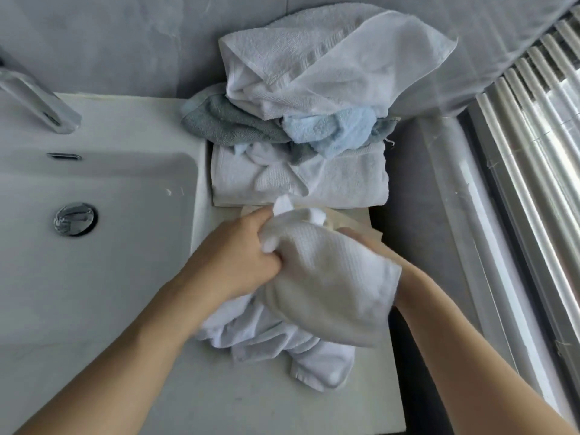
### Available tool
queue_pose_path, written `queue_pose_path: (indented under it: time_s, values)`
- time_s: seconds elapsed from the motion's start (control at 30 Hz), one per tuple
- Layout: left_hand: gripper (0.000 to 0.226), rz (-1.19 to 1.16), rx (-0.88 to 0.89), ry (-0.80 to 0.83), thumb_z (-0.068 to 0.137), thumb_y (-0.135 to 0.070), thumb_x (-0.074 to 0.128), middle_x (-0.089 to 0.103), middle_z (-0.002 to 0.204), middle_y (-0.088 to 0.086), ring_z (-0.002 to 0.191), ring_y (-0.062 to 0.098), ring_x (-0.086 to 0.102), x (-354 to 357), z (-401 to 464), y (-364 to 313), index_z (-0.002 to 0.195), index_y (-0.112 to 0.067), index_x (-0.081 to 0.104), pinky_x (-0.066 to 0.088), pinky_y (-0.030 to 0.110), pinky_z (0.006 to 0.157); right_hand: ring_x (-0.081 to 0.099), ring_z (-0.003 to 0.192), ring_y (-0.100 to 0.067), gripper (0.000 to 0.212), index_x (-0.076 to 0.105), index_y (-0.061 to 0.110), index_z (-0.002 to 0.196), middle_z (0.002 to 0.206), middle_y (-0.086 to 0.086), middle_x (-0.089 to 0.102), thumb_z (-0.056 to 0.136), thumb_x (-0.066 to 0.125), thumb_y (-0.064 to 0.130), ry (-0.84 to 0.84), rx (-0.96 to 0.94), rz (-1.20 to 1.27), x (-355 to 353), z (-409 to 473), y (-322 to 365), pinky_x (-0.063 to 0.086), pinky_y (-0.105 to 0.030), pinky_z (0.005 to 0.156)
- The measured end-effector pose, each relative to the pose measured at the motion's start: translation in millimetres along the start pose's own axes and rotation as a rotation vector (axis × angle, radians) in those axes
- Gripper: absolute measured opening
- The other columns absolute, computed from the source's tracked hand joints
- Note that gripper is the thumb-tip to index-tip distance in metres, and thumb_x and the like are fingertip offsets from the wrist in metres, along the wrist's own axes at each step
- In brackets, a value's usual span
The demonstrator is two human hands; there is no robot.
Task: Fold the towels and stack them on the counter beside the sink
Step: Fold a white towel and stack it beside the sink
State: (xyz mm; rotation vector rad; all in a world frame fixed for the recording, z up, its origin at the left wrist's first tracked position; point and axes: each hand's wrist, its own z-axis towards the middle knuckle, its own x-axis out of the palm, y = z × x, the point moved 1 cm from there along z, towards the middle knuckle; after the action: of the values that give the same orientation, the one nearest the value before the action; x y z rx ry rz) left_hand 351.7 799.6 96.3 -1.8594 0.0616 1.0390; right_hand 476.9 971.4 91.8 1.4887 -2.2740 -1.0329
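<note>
The fingers of the left hand [248, 246] are curled tight into a white waffle-weave towel [329, 277], gripping its bunched upper edge. The right hand [354, 238] is almost fully covered by this same towel; only a small part of it shows at the far side, so I cannot tell how its fingers lie or if they hold the cloth. The towel hangs over the right wrist and hides it.

Under the hands, a crumpled white terry towel [266, 337] lies on the counter [219, 387], partly hidden by the left forearm and the waffle towel. Just beyond the hands there is a beige cloth [351, 219], of which only a strip is visible. Behind it lies a folded white towel [345, 180], and on top of it an unfolded heap: a grey towel [226, 124], a light blue towel [332, 127] and a large white towel [329, 58] leaning against the wall. How many pieces are in this heap is hard to make out.

To the left is the sink [125, 262] with its drain [75, 218]; the faucet [34, 95] is cut off by the picture edge. At the right are window blinds [539, 152].
</note>
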Motion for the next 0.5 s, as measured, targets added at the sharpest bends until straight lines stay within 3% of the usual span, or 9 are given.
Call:
queue_pose_path:
  time_s: [0.07, 0.1, 0.17, 0.2, 0.23, 0.3, 0.37, 0.43, 0.5]
  values:
    - [0.033, 0.275, 0.108, -0.205, 0.068, -0.030, 0.061, 0.058, 0.088, -0.014, 0.065, 0.012, 0.053, 16.3, -4.4, 7.5, 0.099, -0.032, 0.049, 0.034, 0.023, 0.048, 0.049, 0.099, -0.019, 0.021, 0.060, 0.004, 0.089, 0.107, 0.001, 0.048, 0.100, 0.043, 0.011, -0.152, -0.014, -0.027, 2.8, 9.8, -17.3, 0.036, -0.023, 0.079]
    - [0.042, 0.379, 0.125, -0.216, 0.071, -0.027, 0.066, 0.056, 0.109, -0.005, 0.082, 0.021, 0.057, 28.4, -5.1, 15.7, 0.109, -0.029, 0.049, 0.039, 0.026, 0.055, 0.048, 0.104, -0.020, 0.020, 0.057, 0.007, 0.091, 0.113, 0.002, 0.049, 0.098, 0.043, 0.020, -0.228, -0.054, -0.038, 4.6, 14.4, -24.5, 0.038, -0.028, 0.090]
    - [0.075, 0.590, 0.046, 0.052, 0.080, -0.035, 0.068, 0.024, 0.153, 0.007, 0.130, 0.033, 0.039, 59.4, -4.5, 43.5, 0.145, -0.029, 0.031, 0.047, 0.043, 0.089, 0.046, 0.118, -0.020, 0.042, 0.055, 0.022, 0.122, 0.133, 0.000, 0.047, 0.089, 0.040, 0.043, -0.350, -0.136, -0.126, 6.0, 13.7, -38.5, 0.036, -0.044, 0.105]
    - [0.088, 0.639, -0.022, 0.213, 0.083, -0.041, 0.064, 0.007, 0.161, 0.008, 0.143, 0.033, 0.024, 73.0, -4.4, 58.5, 0.154, -0.029, 0.013, 0.037, 0.048, 0.106, 0.040, 0.124, -0.017, 0.055, 0.046, 0.029, 0.135, 0.143, 0.001, 0.039, 0.086, 0.039, 0.051, -0.362, -0.183, -0.149, 6.4, 12.3, -43.8, 0.034, -0.043, 0.106]
    - [0.093, 0.623, -0.080, 0.311, 0.085, -0.045, 0.059, 0.001, 0.163, 0.006, 0.148, 0.032, 0.016, 83.8, -3.1, 70.7, 0.156, -0.027, 0.002, 0.028, 0.051, 0.114, 0.034, 0.127, -0.013, 0.064, 0.036, 0.034, 0.143, 0.150, 0.005, 0.028, 0.083, 0.043, 0.055, -0.309, -0.224, -0.220, 9.5, 14.2, -48.5, 0.032, -0.040, 0.105]
    - [0.093, 0.507, -0.124, 0.309, 0.081, -0.043, 0.055, 0.010, 0.162, 0.006, 0.146, 0.033, 0.022, 91.7, 4.2, 83.0, 0.155, -0.025, 0.002, 0.026, 0.053, 0.114, 0.024, 0.138, -0.016, 0.082, 0.017, 0.035, 0.151, 0.158, 0.010, 0.012, 0.080, 0.057, 0.048, -0.060, -0.265, -0.566, 19.5, 21.3, -60.3, 0.030, -0.041, 0.110]
    - [0.097, 0.409, -0.178, 0.348, 0.072, -0.041, 0.057, 0.019, 0.158, 0.003, 0.142, 0.035, 0.029, 86.1, 18.3, 84.0, 0.155, -0.030, 0.007, 0.030, 0.052, 0.111, 0.019, 0.144, -0.021, 0.092, 0.006, 0.026, 0.154, 0.159, 0.002, 0.017, 0.080, 0.059, 0.040, 0.052, -0.193, -0.945, 30.6, 34.9, -75.8, 0.020, -0.044, 0.117]
    - [0.106, 0.313, -0.270, 0.482, 0.064, -0.049, 0.058, 0.017, 0.158, 0.002, 0.144, 0.034, 0.026, 73.5, 28.5, 83.7, 0.155, -0.036, 0.006, 0.028, 0.049, 0.114, 0.027, 0.141, -0.024, 0.086, 0.011, 0.020, 0.153, 0.152, -0.001, 0.032, 0.081, 0.055, 0.040, 0.009, -0.096, -1.059, 34.0, 44.2, -77.2, 0.016, -0.048, 0.117]
    - [0.114, 0.199, -0.309, 0.552, 0.059, -0.064, 0.058, 0.008, 0.161, -0.003, 0.148, 0.028, 0.017, 56.2, 34.5, 76.4, 0.156, -0.034, 0.008, 0.024, 0.045, 0.117, 0.027, 0.141, -0.025, 0.082, 0.017, 0.022, 0.151, 0.152, -0.001, 0.031, 0.081, 0.056, 0.041, 0.023, -0.074, -1.076, 27.9, 47.8, -62.1, 0.011, -0.052, 0.118]
